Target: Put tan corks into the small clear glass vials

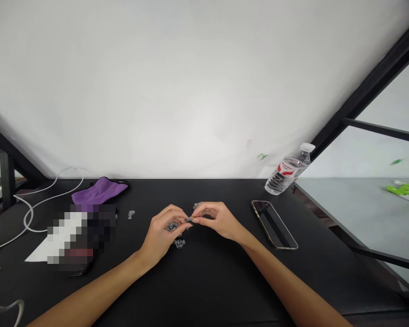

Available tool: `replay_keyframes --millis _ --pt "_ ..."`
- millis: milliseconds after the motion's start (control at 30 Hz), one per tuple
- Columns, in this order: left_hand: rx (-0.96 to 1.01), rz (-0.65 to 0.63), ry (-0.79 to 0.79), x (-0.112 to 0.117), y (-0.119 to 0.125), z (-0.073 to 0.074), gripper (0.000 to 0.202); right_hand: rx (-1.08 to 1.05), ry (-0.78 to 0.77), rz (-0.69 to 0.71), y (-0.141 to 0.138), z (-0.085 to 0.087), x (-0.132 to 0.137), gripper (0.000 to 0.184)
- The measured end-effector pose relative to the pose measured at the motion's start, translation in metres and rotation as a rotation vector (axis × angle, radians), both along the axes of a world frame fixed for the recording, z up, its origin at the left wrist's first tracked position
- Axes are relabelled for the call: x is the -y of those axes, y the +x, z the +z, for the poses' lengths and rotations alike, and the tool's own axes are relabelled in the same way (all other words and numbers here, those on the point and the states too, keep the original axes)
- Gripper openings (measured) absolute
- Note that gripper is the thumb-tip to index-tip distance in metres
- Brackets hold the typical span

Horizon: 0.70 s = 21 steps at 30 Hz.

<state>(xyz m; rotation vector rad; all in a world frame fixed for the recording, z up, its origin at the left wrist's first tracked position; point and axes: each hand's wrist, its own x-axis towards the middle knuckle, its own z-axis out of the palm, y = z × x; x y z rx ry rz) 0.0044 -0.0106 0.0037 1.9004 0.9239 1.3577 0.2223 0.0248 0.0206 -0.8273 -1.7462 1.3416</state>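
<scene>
Over the middle of the black table (204, 286), my left hand (160, 234) pinches a small clear plastic piece (188, 219) between thumb and fingertips. My right hand (221, 221) meets it from the right, thumb and fingers closed on the piece's right end. Whether a second tiny part sits in the right fingertips, I cannot tell. Several similar clear pieces (172, 226) lie beneath and beside my left hand, partly hidden by it. One clear round piece (179, 244) rests just in front of them. Another clear piece (131, 214) lies apart on the left.
At the right are a phone (275, 225) and, behind it, a water bottle (286, 172). A purple cloth (100, 191) lies at the back left, near a white cable (30, 213) and a blurred-out patch (78, 240). A white wall (191, 91) rises behind the table.
</scene>
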Motion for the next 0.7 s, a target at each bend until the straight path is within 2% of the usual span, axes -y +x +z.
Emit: replay_keyframes --millis 333,500,700 --pt "0.099 -0.033 -0.068 0.002 0.001 -0.003 0.01 -0.048 0.008 -0.014 0.0 -0.008 -0.003 0.019" --pt "0.09 -0.031 -0.084 0.002 0.002 -0.002 0.009 -0.083 -0.119 -0.002 -0.003 -0.011 -0.005 0.021" --pt "-0.017 0.02 0.053 0.004 0.001 -0.001 0.012 -0.111 -0.177 0.0 -0.005 -0.015 -0.005 0.02"
